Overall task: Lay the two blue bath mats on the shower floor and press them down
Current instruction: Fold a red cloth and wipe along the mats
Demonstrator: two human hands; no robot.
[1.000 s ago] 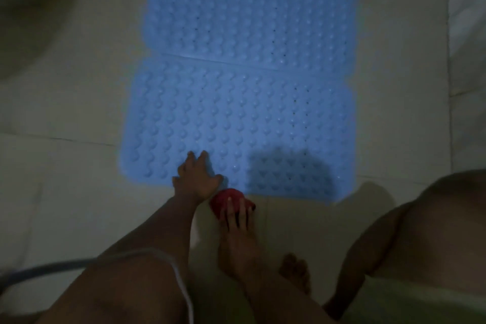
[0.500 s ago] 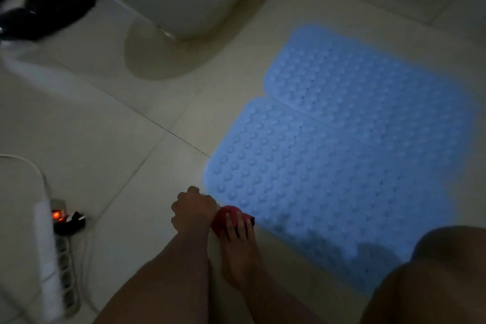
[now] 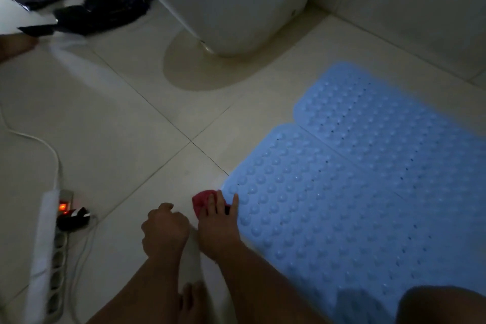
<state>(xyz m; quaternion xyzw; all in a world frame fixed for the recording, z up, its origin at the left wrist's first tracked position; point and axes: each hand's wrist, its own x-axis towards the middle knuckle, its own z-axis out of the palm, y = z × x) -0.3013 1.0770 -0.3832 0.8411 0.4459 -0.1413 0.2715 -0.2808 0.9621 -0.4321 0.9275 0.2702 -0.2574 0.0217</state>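
Mats (image 3: pixel 368 192) just beside right fingers (image 3: pixel 234 201)

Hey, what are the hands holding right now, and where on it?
The right hand lies flat on a small red thing at the near mat corner, fingers over its top rather than gripping. The left hand is a loose fist holding nothing visible.

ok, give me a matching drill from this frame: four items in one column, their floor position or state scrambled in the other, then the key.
Items:
1. near blue bath mat
2. power strip
3. red cloth
4. left hand

Place or state:
A. lower left, red switch lit
B. under the right hand's fingers
C. curled in a fist over bare tile
D. flat on the floor, edge to edge with the far blue bath mat

Pairs: 1-D, 2-A, 3-B, 4-C
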